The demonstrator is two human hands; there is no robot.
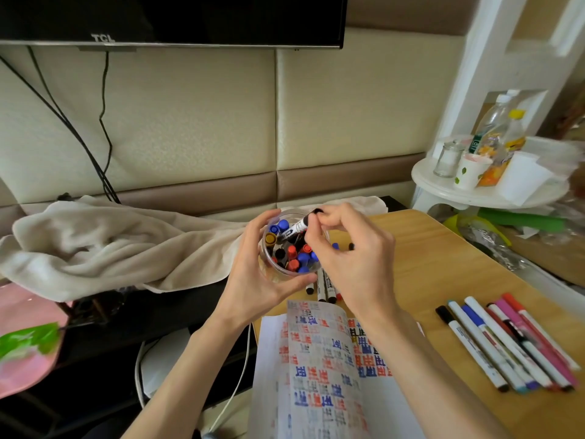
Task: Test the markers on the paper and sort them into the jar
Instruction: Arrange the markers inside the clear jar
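My left hand grips a clear plastic jar lifted above the table's left edge; the jar holds several markers with blue, red and black caps. My right hand pinches a black-capped white marker that slants down into the jar's mouth. Below the hands lies the paper, covered with blue, red and black test marks. A few markers lie on the table just under the jar. A row of several thin markers lies at the right of the table.
The wooden table runs to the right. A beige towel lies to the left on a dark bench. At the far right a white round shelf carries bottles, a cup and a small glass jar. A TV hangs above.
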